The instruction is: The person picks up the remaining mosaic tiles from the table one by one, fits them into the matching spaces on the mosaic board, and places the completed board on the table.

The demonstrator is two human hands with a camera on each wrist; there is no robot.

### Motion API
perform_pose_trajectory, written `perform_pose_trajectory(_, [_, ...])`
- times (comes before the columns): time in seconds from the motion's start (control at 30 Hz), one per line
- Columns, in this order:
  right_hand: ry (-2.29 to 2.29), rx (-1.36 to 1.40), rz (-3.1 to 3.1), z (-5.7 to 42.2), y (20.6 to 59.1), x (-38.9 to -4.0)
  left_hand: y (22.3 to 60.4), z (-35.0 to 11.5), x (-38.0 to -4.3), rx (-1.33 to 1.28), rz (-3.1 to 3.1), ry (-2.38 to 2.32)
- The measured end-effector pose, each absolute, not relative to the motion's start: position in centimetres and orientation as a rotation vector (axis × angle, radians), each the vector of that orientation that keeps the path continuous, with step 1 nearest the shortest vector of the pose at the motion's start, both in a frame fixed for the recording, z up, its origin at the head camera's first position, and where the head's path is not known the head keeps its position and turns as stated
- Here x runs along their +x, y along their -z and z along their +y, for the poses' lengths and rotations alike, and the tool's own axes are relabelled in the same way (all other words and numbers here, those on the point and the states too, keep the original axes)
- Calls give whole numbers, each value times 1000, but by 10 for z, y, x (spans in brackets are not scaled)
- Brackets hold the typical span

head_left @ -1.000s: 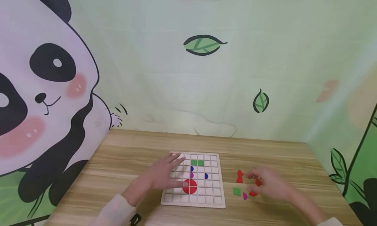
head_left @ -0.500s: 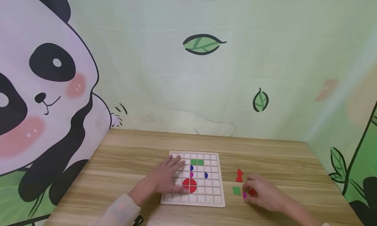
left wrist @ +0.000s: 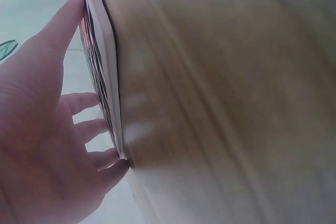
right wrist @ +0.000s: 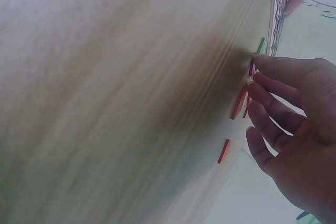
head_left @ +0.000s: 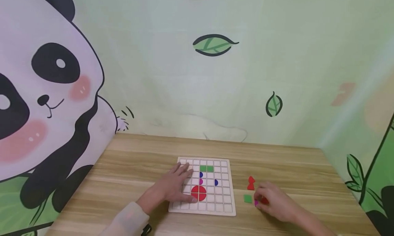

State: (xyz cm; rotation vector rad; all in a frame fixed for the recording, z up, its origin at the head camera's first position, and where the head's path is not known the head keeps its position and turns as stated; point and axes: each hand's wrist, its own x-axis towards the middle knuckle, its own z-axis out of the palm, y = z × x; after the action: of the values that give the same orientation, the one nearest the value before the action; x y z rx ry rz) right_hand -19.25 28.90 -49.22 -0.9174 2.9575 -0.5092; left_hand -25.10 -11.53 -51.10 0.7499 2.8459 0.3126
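Note:
My left hand point(head_left: 174, 184) lies with spread fingers on the white grid board point(head_left: 218, 209), its thumb over the lower left of a red circle point(head_left: 201, 189) made of quarter pieces. In the left wrist view, the fingers of the left hand point(left wrist: 47, 124) reach along the board's edge point(left wrist: 110, 61). To the right of the board, my right hand point(head_left: 275, 200) pinches a small magenta half-circle piece point(head_left: 256, 202) between thumb and fingertips, low at the table. A red piece point(head_left: 264, 200) shows partly under that hand. A green square piece point(head_left: 247, 198) lies just left of it.
Two red pieces point(head_left: 251, 183) lie touching behind the green square. On the board are green squares point(head_left: 206, 168), two blue half circles point(head_left: 216, 182) and another magenta piece point(head_left: 201, 181). Another red piece point(right wrist: 224, 151) lies apart in the right wrist view. A printed wall cloth point(head_left: 172, 92) borders the wooden table point(head_left: 138, 154).
My right hand has come down and left from above the loose red pieces to the magenta half circle, which it now pinches. The left hand has stayed on the board, shifting only slightly.

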Motion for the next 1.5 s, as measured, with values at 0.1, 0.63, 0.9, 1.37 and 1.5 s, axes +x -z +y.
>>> perform_pose_trajectory(0.1, [519, -899, 2944, 289, 491, -194, 511, -114, -251, 748, 2846, -318])
perform_pose_trajectory(0.63, [520, -937, 2918, 287, 489, -196, 509, -114, -246, 748, 2812, -274])
perform_pose_trajectory(0.9, [508, -988, 2974, 282, 490, -197, 505, -115, -250, 760, 2821, -295])
perform_pose_trajectory(1.37, [542, -959, 2978, 279, 492, -196, 498, -114, -252, 720, 2816, -251])
perform_pose_trajectory(1.5, [561, -962, 2966, 281, 494, -192, 502, -113, -250, 739, 2812, -251])
